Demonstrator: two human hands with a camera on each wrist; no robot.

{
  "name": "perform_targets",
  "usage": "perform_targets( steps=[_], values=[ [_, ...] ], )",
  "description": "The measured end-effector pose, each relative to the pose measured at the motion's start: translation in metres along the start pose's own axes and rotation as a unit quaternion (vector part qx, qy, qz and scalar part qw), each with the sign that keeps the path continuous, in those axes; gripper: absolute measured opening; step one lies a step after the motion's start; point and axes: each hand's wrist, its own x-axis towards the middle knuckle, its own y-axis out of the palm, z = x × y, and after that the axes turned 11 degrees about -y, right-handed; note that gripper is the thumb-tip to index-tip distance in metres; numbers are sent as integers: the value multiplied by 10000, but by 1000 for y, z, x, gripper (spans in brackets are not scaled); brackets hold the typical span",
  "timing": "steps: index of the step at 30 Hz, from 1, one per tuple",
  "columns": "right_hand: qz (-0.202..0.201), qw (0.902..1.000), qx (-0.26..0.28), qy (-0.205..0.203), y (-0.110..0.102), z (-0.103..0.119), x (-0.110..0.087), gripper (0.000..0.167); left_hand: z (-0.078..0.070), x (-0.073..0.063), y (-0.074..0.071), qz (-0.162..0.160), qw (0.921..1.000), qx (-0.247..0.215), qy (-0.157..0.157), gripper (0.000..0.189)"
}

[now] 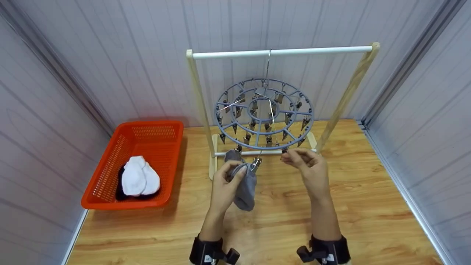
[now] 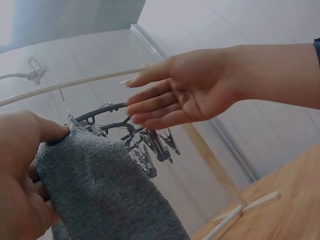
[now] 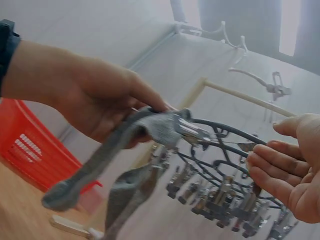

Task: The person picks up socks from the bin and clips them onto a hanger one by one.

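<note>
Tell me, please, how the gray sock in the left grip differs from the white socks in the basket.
Color: the gray sock is darker than the white socks.
Pose: the gray sock hangs down at a metal clip, while the white socks lie in the orange basket on dark cloth.
Hold: the left grip pinches the gray sock; the white socks are unheld.
Both are fabric socks.

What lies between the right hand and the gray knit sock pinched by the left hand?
In the head view, a silver metal clip at the edge of the sock, then a gap before the right hand, wood-grain tabletop showing behind.
</note>
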Motion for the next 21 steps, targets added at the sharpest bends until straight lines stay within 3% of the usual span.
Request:
perform_targets(
  steps=[4, 8, 13, 21],
  values=[
    [-543, 9981, -266, -148, -13, 1, 3, 19, 0, 1, -2, -64, 9999, -14, -77, 13],
    [-730, 9926, -968, -117, -20, -1, 6, 18, -1, 1, -3, -91, 9999, 33, -140, 13],
    [-425, 9901, -1323, 189, -23, -4, 6, 24, -2, 1, -4, -108, 9998, 22, -171, 13],
    [207, 9905, -1195, 651, -11, -9, 4, 40, -1, 1, -4, -89, 9996, 84, -246, 12]
  ],
)
